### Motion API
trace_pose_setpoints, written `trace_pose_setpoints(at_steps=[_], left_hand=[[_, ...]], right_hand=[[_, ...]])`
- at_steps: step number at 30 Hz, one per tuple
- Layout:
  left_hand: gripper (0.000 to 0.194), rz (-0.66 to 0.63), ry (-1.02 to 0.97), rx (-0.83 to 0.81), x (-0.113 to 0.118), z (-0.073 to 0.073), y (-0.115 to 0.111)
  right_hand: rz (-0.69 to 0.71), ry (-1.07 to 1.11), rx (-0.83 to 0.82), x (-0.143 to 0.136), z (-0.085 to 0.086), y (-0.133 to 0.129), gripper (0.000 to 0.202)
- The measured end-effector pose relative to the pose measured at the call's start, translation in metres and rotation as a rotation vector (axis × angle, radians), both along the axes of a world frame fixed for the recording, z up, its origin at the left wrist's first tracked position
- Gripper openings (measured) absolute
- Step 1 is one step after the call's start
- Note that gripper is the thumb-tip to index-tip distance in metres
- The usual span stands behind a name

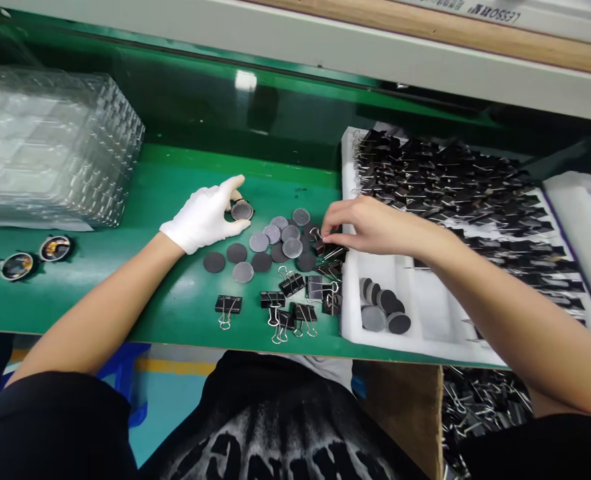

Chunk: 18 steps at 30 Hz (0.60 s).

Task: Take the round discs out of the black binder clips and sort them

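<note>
My left hand (pixel 205 215), in a white glove, grips a small round watch-like case (pixel 242 211) between thumb and fingers, just above the green table. My bare right hand (pixel 368 225) has its fingertips closed on a black binder clip (pixel 319 247) at the right side of the pile. Between the hands lie several loose round discs (pixel 292 248), some dark and matt, some grey and shiny. Nearer to me are several more binder clips (pixel 291 284) with wire handles, and one binder clip (pixel 228 305) lies apart from them.
A white foam tray (pixel 348 327) on the right holds rows of black binder clips (pixel 445 180) and a few discs (pixel 386 300). Clear plastic trays (pixel 55 147) are stacked at the left. Two round cases (pixel 55 248) lie before them. Below right, a cardboard box (pixel 438 413) contains loose clips.
</note>
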State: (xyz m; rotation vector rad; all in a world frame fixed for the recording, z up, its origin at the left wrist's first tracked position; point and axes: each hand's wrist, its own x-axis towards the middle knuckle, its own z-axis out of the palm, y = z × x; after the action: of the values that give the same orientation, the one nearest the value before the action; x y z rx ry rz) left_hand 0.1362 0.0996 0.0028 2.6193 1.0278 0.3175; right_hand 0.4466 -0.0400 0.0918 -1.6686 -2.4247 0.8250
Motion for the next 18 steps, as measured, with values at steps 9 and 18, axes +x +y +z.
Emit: trace_pose_setpoints(at_steps=[9, 18], left_hand=[[0.095, 0.04, -0.057, -0.066, 0.007, -0.002, 0.01], [0.095, 0.05, -0.057, -0.076, 0.006, -0.006, 0.011]], right_hand=[[-0.781, 0.516, -0.016, -0.039, -0.029, 0.08, 0.017], [-0.52, 0.147, 0.075, -0.061, -0.062, 0.119, 0.042]])
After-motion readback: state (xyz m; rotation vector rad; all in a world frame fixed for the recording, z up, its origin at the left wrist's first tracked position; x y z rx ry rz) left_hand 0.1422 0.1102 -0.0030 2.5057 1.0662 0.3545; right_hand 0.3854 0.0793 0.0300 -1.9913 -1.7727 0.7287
